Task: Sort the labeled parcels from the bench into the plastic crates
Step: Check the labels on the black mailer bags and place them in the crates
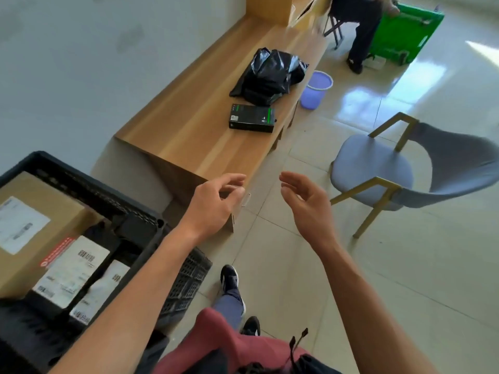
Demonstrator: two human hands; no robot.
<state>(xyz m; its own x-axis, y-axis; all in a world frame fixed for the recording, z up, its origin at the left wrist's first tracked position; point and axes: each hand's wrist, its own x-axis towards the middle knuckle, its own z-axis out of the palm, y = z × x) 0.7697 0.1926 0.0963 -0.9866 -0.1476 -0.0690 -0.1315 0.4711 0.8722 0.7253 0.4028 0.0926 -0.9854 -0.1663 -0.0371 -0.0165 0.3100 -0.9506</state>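
Head view, looking down: left hand (213,205) and right hand (307,203) both raised in mid-air past the near end of the long light-wood laminate surface (189,125), fingers loosely curled, each grip empty, palms facing one another. On the surface: a flat black rectangular carton with green stripe and small white labels (252,117), matte, lying flat, long axis across the surface's width, near the front edge. Just behind it, touching or nearly so, a crumpled glossy black plastic mailer bag (270,75), slumped and irregular. Lower left, a black perforated plastic crate (151,220) holds a brown cardboard box with white label (35,228) beside dark soft parcels with white printed labels (73,271), labels up. Pale blue padded chair with wooden legs (378,171) on the glossy tile floor; lilac plastic bin (316,89) beyond the surface.
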